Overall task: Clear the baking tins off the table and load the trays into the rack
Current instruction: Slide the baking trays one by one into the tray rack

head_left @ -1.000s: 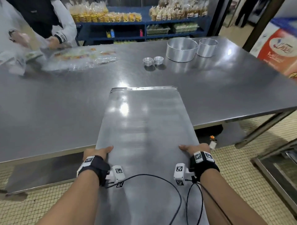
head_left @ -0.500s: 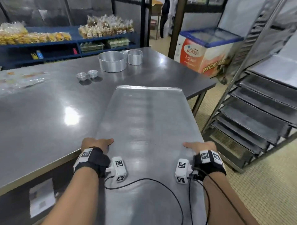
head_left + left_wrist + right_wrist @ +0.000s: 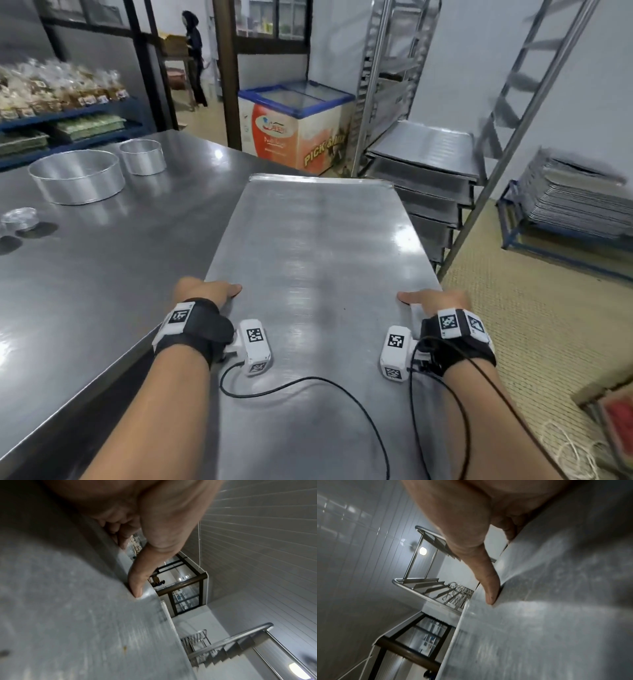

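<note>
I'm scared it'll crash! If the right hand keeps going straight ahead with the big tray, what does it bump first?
Probably the rack: the right hand grips the tray, whose far edge points at the rack's loaded shelves. Depth is hard to judge.

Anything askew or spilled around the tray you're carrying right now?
Nothing stands out. The tray is bare and level, left hand and right hand gripping its long edges. The cake tins sit upright on the table.
</note>
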`<state>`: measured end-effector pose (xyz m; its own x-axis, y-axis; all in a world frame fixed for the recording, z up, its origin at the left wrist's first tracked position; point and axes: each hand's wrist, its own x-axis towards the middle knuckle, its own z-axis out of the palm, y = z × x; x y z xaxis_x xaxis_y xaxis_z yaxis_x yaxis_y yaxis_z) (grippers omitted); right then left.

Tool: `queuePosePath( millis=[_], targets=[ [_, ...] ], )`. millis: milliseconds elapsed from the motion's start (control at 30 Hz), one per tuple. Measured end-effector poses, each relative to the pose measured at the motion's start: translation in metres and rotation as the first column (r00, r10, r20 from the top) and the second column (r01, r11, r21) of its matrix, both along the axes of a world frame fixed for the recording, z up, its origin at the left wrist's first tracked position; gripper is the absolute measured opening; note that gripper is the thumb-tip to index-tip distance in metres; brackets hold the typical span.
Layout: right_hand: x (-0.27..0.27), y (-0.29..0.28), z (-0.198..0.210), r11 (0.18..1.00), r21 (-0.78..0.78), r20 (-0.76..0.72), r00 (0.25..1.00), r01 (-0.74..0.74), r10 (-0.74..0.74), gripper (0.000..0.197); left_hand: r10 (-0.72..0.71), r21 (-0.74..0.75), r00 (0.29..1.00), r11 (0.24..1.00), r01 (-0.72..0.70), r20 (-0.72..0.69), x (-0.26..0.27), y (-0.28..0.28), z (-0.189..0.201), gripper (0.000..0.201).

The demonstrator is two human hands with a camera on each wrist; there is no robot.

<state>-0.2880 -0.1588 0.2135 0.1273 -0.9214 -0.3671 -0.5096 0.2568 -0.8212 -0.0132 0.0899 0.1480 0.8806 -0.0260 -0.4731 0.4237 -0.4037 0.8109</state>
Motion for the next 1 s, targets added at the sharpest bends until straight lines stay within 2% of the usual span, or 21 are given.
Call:
queuePosePath(
  millis=[100, 200, 267, 467, 600, 667, 833, 1000],
  targets=[
    [-0.009, -0.001, 0.006, 0.995, -0.022, 0.016, 0.995, 0.102, -0.101, 0.054, -0.099, -0.023, 0.995, 0.995, 0.099, 0.008, -0.002, -0.025, 0.026, 0.060],
    [-0.012, -0.001, 0.012, 0.986, -0.034, 0.006, 0.986, 0.165, -0.165, 0.045, -0.197, 0.009, 0.978, 0.980, 0.197, 0.062, 0.010, -0.046, 0.037, 0.061],
    [-0.012, 0.000, 0.016, 0.976, -0.033, 0.021, 0.977, 0.214, -0.214, 0.042, -0.236, 0.016, 0.965, 0.972, 0.236, 0.109, 0.017, -0.056, 0.046, 0.055],
    [-0.004, 0.007, 0.017, 0.930, -0.030, 0.093, 0.927, 0.366, -0.362, 0.049, -0.362, 0.052, 0.918, 0.932, 0.359, 0.159, 0.043, -0.084, 0.066, 0.067],
    [0.004, 0.004, 0.022, 0.912, -0.022, 0.085, 0.910, 0.410, -0.407, 0.062, -0.419, 0.042, 0.889, 0.907, 0.419, 0.185, 0.055, -0.106, 0.079, 0.058],
    [0.009, -0.002, 0.025, 0.905, -0.035, 0.080, 0.904, 0.423, -0.420, 0.062, -0.439, 0.045, 0.879, 0.897, 0.439, 0.187, 0.062, -0.120, 0.082, 0.055],
    [0.021, -0.038, 0.028, 0.892, -0.042, 0.083, 0.891, 0.450, -0.445, 0.056, -0.466, 0.056, 0.861, 0.884, 0.465, 0.202, 0.074, -0.167, 0.091, 0.058],
    [0.037, -0.098, 0.027, 0.891, -0.053, 0.117, 0.889, 0.451, -0.443, 0.053, -0.472, 0.062, 0.858, 0.880, 0.470, 0.204, 0.094, -0.231, 0.093, 0.061]
  ],
)
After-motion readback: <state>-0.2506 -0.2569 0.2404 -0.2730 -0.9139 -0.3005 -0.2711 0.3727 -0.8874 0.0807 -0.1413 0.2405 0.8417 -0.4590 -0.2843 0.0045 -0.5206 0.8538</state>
